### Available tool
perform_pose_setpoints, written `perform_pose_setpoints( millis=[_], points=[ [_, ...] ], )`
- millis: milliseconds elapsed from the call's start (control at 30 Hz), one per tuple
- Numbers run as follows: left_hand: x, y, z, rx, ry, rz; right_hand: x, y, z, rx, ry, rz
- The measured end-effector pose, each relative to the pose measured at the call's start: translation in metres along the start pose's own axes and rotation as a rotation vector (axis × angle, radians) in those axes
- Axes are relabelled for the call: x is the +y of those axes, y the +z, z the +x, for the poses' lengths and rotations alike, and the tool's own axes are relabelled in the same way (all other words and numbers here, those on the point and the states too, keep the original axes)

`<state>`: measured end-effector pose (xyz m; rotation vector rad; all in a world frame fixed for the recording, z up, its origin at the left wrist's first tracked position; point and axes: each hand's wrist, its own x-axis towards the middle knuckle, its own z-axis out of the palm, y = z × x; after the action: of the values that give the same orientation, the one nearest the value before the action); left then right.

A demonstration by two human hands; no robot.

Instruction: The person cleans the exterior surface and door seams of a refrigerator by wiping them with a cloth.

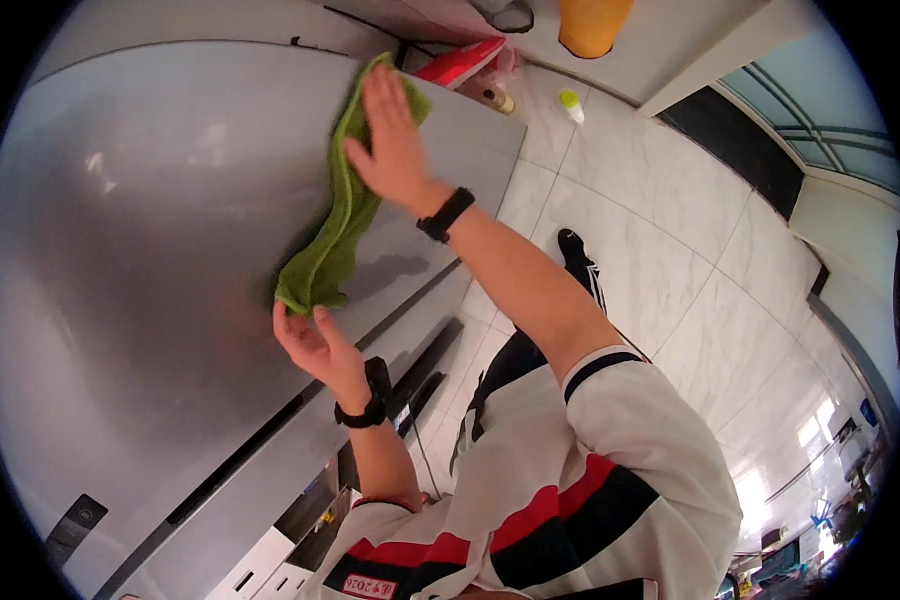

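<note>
A long green cloth [345,215] lies bunched against the broad silver-grey door [170,250] of what looks like a refrigerator. Pressed flat on the cloth's upper end is my right hand [392,145], its fingers stretched out and its thumb apart. At the lower end, my left hand [315,345] has the cloth's edge between its thumb and fingers, close to the door surface. Both wrists wear black bands. The cloth hides part of the door behind it, and the tips of some left fingers are covered.
A dark handle slot [235,458] runs along the door's lower edge. On the pale tiled floor [660,210] stands a white bottle with a yellow-green cap [571,106]. A red object [460,62] and a yellow one [592,25] are near the wall. White drawers [260,570] show below.
</note>
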<state>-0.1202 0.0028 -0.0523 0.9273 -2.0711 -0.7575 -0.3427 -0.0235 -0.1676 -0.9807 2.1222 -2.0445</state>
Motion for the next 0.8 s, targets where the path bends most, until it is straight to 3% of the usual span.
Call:
perform_pose_setpoints(
  millis=[167,533,800],
  points=[
    [-0.009,0.019,0.002,-0.103,-0.093,0.004,0.062,0.008,-0.024,-0.013,0.198,0.0],
    [-0.011,0.029,-0.006,-0.087,-0.032,0.091,0.066,0.016,-0.094,-0.303,0.543,0.01],
    [0.0,-0.024,-0.02,0.121,0.05,0.025,-0.021,0.034,-0.094,-0.108,0.167,0.024]
  ],
)
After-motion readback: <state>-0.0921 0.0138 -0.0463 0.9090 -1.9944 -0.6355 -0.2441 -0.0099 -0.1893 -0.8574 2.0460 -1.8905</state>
